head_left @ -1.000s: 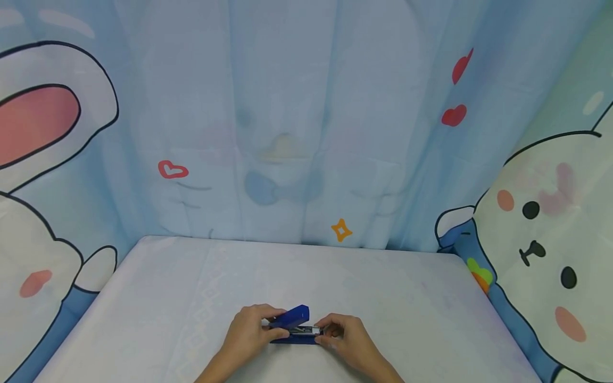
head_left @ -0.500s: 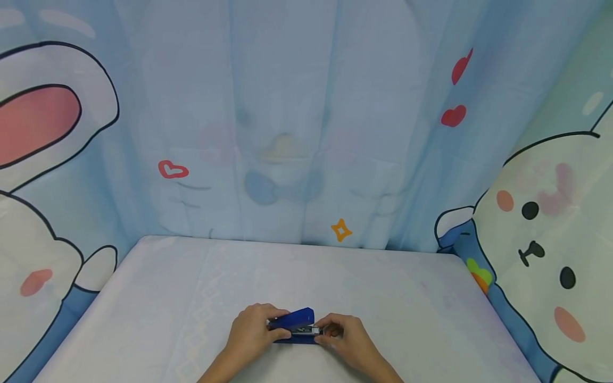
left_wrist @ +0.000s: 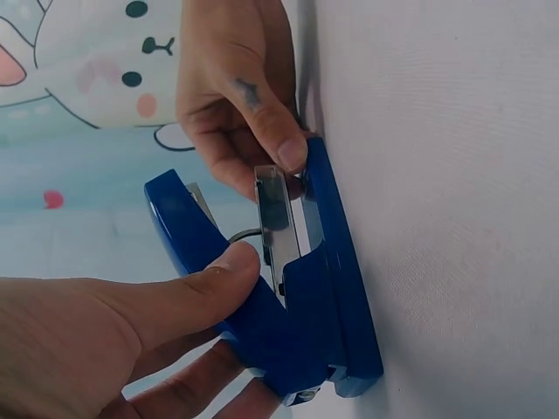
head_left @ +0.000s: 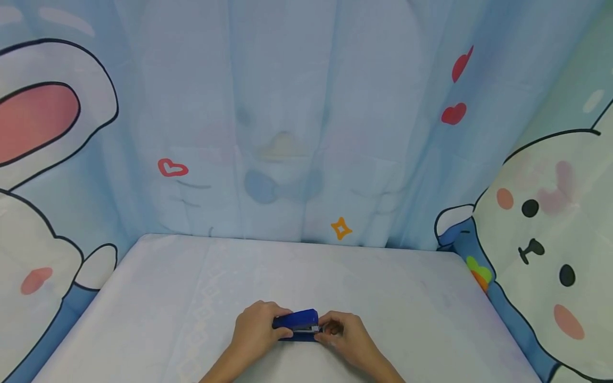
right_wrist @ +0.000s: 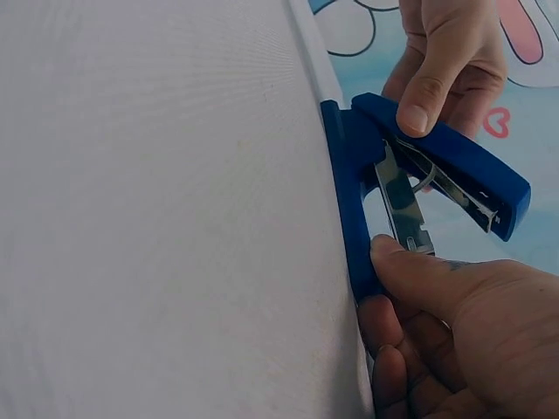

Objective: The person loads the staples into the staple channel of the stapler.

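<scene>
A blue stapler (head_left: 297,321) sits on the white table, its top cover (left_wrist: 188,227) raised from the metal staple magazine (left_wrist: 278,214). In the left wrist view, a thin curved metal piece (left_wrist: 246,234) shows between cover and magazine. My left hand (head_left: 256,329) grips the cover near the hinge end, thumb on its near side and fingers behind. At the opposite end, my right hand (head_left: 347,335) holds the front of the blue base (right_wrist: 354,223) between thumb and fingers. The right thumb (right_wrist: 393,253) lies right beside the magazine's tip in the right wrist view.
A white cloth covers the table (head_left: 383,287). Behind it hangs a light blue curtain (head_left: 287,80) with hearts and cartoon animals, which also runs down both sides of the table.
The stapler's cover has swung lower toward the magazine, narrowing the gap. My left hand has shifted slightly right with it, while my right hand has stayed nearly still.
</scene>
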`<state>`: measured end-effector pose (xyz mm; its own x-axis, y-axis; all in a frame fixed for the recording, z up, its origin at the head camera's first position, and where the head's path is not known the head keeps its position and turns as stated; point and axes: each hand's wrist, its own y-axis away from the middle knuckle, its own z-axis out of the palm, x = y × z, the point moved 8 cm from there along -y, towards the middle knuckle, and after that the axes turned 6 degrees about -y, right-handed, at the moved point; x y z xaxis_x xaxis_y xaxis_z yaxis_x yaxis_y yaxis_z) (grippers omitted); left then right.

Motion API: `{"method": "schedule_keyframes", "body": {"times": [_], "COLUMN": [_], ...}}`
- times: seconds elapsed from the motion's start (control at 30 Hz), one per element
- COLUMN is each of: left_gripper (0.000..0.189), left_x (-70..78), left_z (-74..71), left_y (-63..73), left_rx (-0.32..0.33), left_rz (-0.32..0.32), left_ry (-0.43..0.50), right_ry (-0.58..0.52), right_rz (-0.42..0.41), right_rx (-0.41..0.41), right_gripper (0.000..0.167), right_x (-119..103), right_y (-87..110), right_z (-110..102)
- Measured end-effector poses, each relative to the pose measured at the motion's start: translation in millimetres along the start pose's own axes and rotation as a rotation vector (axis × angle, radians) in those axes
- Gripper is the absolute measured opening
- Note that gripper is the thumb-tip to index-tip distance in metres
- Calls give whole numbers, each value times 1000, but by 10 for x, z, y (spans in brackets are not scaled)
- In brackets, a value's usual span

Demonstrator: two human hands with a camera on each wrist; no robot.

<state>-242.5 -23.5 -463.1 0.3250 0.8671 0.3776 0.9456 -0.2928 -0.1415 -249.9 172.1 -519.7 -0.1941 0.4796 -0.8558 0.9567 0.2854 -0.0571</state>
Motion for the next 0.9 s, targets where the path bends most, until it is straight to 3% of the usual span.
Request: {"method": "schedule_keyframes", "body": {"times": [0.43, 0.67, 0.9], "left_gripper": [34, 35, 38], "left_x": [106, 147, 177], "left_z": [42, 68, 50], "left_y": [-13, -13, 21], "left_rx": [-12, 24, 16], "left_rz": [-34, -19, -16], "left_ry": [-84, -152, -116], "right_ry": [-10, -10, -17], "right_rz": [-8, -12, -9], "right_rx": [-10, -7, -5], "right_gripper": [19, 18, 18], "right_x": [3, -2, -4], "right_y": [-14, -6, -5], "right_z": [-13, -16, -3]}}
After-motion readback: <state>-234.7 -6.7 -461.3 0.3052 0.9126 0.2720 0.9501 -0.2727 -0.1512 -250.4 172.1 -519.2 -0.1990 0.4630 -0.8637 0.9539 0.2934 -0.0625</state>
